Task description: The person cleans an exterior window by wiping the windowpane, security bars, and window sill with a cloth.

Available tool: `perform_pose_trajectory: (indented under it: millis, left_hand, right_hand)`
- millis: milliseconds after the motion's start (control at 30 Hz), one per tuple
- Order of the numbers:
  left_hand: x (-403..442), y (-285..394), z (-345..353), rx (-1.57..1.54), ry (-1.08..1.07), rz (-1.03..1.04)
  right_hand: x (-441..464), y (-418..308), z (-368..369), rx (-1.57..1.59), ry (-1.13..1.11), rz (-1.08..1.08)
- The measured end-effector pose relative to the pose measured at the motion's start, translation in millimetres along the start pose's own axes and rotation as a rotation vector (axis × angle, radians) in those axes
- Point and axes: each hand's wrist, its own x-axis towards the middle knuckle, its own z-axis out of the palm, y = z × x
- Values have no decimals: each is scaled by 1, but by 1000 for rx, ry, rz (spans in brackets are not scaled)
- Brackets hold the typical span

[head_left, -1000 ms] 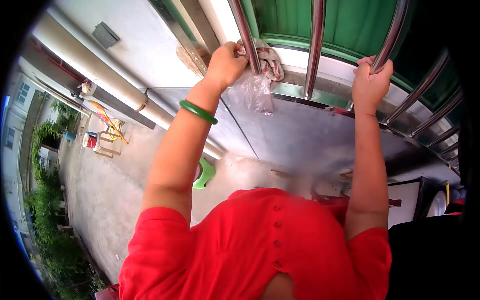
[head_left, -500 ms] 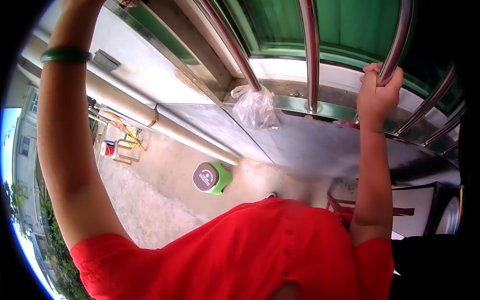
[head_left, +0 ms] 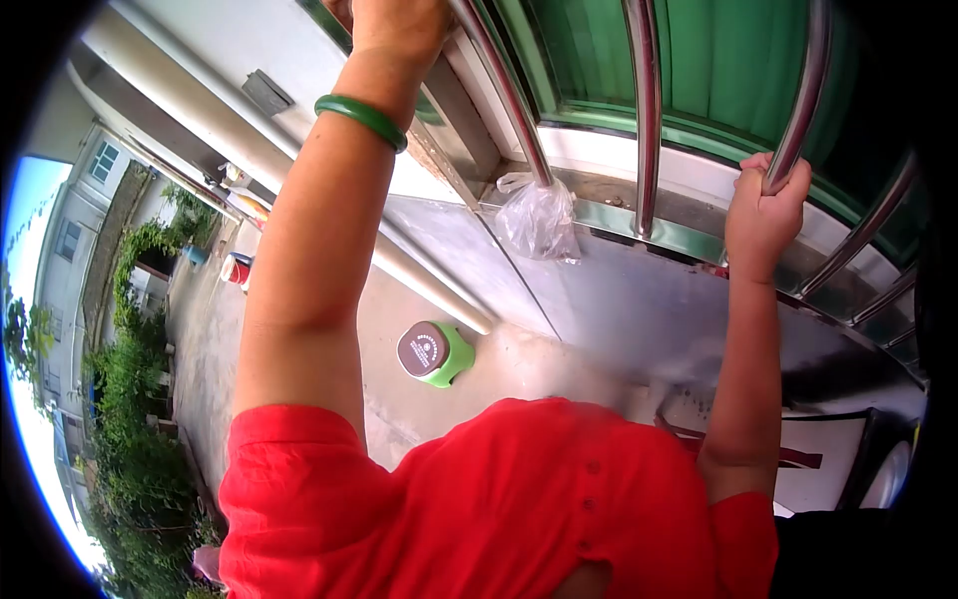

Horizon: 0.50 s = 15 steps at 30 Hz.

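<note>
My right hand point(head_left: 763, 228) is wrapped round the lower part of a shiny metal window bar point(head_left: 806, 90). Raised to the top edge of the view is my left hand point(head_left: 401, 18), beside another metal bar point(head_left: 499, 85); most of its fingers are cut off, so what it touches is not clear. A green bangle point(head_left: 361, 118) circles the left wrist. Between the two hands, a clear plastic bag point(head_left: 537, 222) hangs at the foot of the nearer bar. Behind the bars is a green-framed window point(head_left: 714, 65), with a ledge below it.
Below on the concrete floor stands a green stool point(head_left: 456, 357) with a brown top. A pale pipe point(head_left: 434, 285) runs along the wall. At lower right is a dark-edged white panel point(head_left: 823, 454). Green plants point(head_left: 140, 439) and a red bucket point(head_left: 236, 270) lie to the left.
My left arm has swung right, bringing the left hand close to the bar above the plastic bag. The view has shifted slightly. My right hand keeps its hold on the bar.
</note>
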Motion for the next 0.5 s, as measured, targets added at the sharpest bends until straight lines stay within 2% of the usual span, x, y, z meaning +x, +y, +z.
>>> perform_pose_trajectory:
  millis: [33, 200, 233, 300, 333, 433, 500]
  left_hand:
    - [-2, -4, -6, 4, -84, 109]
    - [6, -47, -25, -266, 142, 260]
    - [12, -51, -39, -97, 201, 199]
    - [24, -79, -52, -213, 315, 292]
    - [31, -81, -48, -334, 466, 280]
    - [12, -72, -48, -387, 608, 375]
    - [-7, -43, -36, -250, 504, 381]
  right_hand:
    - [0, 2, -2, 34, -30, 2]
    - [-1, 2, 1, -18, 40, -45]
    - [-2, 2, 2, -9, 29, -60]
    - [-2, 1, 2, -18, 13, -48]
    - [-2, 1, 2, 18, 16, -43]
    - [0, 9, 3, 1, 37, -32]
    - [1, 6, 2, -64, 46, -36]
